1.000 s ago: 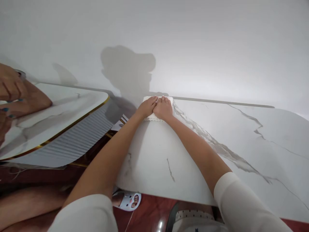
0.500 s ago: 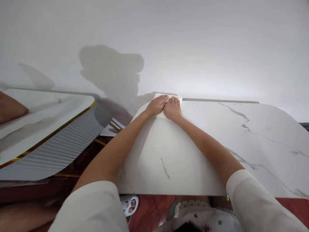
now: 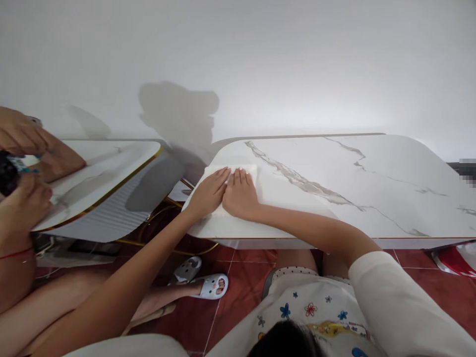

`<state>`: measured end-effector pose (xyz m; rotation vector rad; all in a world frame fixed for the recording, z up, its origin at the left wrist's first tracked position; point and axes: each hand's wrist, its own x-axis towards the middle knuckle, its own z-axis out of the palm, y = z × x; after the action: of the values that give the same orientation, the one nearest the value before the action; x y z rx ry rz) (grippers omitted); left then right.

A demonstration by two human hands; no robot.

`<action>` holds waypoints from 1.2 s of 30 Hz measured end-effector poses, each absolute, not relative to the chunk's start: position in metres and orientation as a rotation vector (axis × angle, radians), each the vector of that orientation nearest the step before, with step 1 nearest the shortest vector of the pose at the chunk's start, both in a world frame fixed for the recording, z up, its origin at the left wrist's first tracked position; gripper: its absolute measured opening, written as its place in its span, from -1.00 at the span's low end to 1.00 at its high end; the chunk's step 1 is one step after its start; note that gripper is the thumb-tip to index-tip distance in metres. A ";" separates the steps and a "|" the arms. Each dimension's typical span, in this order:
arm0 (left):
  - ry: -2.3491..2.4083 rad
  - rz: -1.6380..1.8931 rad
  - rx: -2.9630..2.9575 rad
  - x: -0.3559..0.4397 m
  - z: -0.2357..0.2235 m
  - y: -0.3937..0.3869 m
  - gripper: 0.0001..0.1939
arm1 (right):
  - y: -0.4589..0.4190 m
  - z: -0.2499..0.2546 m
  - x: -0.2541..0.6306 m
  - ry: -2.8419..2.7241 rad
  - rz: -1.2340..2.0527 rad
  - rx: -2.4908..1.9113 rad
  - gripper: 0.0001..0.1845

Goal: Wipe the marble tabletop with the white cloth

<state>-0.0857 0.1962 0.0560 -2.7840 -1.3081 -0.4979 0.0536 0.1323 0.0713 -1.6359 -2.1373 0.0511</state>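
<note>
Both hands lie flat on a thin white cloth (image 3: 220,210) at the left end of a white marble-patterned table (image 3: 297,223). My left hand (image 3: 208,194) rests on its left part with the fingers stretched out. Beside it, fingertips close to the left ones, my right hand (image 3: 241,194) presses down on the cloth, fingers also extended. Cloth shows above, below and to the right of the hands; the part beneath the palms is hidden. Whether it is fabric or a paper wipe I cannot tell.
A second marble-topped table (image 3: 107,158) with a gold edge stands at left, past a gap. Another person's hands (image 3: 22,203) there hold a dark object. That person's slippered foot (image 3: 213,286) is on the red tiles. A white wall (image 3: 297,74) rises behind.
Both hands have drawn the cloth from the table's far edge by the wall toward me and to the left. The co-worker's hands have come into view at left.
</note>
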 end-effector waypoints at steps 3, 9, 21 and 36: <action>-1.380 -0.455 -2.724 -0.086 0.055 0.157 -0.45 | 0.102 0.072 0.058 -2.214 0.041 -1.565 -0.42; -1.431 -0.448 -2.620 -0.036 0.053 0.110 -0.45 | 0.069 0.073 0.107 -2.315 0.058 -1.490 -0.41; -1.558 -0.686 -2.776 0.052 0.070 0.232 -0.50 | 0.182 0.073 0.177 -2.225 0.013 -1.719 -0.40; -1.613 -0.674 -2.665 0.062 0.067 0.368 -0.54 | 0.320 0.071 0.182 -2.125 0.049 -1.701 -0.43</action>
<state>0.0617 0.3685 0.0670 -2.6646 -1.6134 -0.6736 0.1820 0.3197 0.0708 -1.7012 -2.1250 0.0490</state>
